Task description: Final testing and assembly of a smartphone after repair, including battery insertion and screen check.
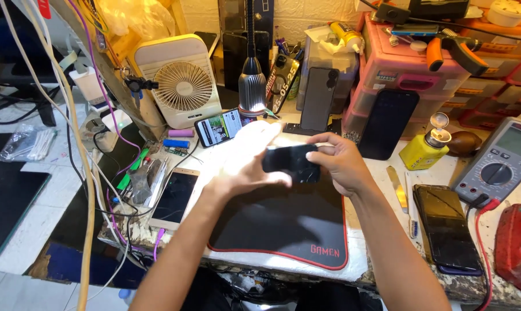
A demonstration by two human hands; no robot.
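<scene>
A small black phone (290, 160) is held between both hands above a black mat with red edging (283, 227). My left hand (250, 158) lies under and beside its left end, fingers stretched out and brightly lit by the lamp. My right hand (340, 162) grips its right end, fingers curled over the top edge.
A lamp (252, 86) and a white fan (182, 80) stand behind. A gold phone (175, 197) lies left of the mat, a dark phone (446, 227) to the right, beside a multimeter (498, 164) and a yellow bottle (425, 151). Cables (87, 190) hang at the left. Pink drawers (399, 75) are at the back.
</scene>
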